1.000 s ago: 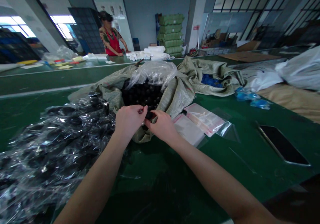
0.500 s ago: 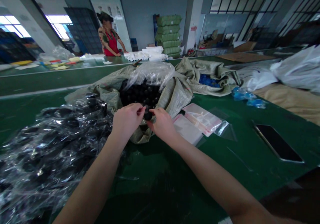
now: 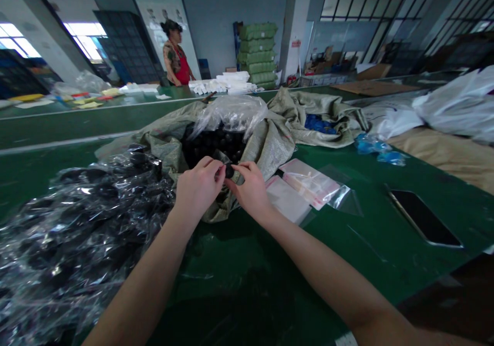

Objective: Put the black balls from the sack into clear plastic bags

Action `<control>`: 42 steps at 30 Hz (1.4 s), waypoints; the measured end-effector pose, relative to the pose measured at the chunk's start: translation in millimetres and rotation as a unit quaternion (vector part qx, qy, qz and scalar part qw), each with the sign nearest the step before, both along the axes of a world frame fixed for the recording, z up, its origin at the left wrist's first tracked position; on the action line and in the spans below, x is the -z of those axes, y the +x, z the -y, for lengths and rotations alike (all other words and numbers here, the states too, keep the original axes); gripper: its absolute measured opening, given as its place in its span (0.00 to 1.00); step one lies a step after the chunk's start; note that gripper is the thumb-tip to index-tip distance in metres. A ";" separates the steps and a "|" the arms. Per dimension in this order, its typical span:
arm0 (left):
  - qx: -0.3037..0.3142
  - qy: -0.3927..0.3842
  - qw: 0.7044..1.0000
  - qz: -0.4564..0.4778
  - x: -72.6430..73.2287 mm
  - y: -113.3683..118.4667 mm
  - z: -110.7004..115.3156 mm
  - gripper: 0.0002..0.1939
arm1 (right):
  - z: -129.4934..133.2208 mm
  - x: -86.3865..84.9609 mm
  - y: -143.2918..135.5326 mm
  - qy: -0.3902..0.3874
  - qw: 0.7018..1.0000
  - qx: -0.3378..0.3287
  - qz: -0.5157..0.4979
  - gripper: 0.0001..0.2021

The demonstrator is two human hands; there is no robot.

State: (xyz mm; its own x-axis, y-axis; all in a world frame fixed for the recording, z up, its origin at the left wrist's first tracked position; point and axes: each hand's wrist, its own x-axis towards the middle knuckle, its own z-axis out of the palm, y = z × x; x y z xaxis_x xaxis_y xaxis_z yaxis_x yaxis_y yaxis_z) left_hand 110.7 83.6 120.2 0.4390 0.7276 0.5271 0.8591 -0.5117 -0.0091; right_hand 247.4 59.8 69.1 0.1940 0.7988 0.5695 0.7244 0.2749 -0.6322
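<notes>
A small round black ball (image 3: 229, 170) is between my two hands, in front of the sack's mouth. My left hand (image 3: 200, 187) is closed, thumb and forefinger pinched at the ball's left side. On the other side my right hand (image 3: 250, 189) grips the ball with thumb and fingertips. A bit of clear plastic (image 3: 221, 156) sticks up above my left fingertips; whether it wraps the ball I cannot tell. Just beyond is an open woven sack (image 3: 272, 139) full of loose black balls (image 3: 216, 143), with a clear liner (image 3: 233, 110) folded over its back rim.
Black items in clear bags (image 3: 88, 217) are heaped at left. Flat clear bags (image 3: 309, 181) lie right of my hands, a phone (image 3: 424, 217) farther right. Behind are another sack (image 3: 339, 112) with blue contents and a person in a red apron (image 3: 181, 66) across the table.
Both hands and the ball have risen slightly, and the bit of plastic above my left fingertips shows more clearly. The person across the table now stands more upright. The view has shifted a little.
</notes>
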 end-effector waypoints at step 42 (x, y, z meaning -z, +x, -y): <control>-0.093 -0.053 0.994 -0.001 9.4 19.2 13.3 0.14 | -7.8 7.7 4.7 0.021 0.992 0.071 -0.102 0.18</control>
State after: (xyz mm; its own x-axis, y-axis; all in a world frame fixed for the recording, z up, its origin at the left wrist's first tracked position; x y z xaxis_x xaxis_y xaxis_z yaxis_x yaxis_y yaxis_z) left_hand 129.9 70.3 110.8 0.2917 0.8479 0.4427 0.9392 -0.3415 0.0352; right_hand 252.1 67.6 61.4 0.4180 0.7312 0.5391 0.6161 0.2079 -0.7598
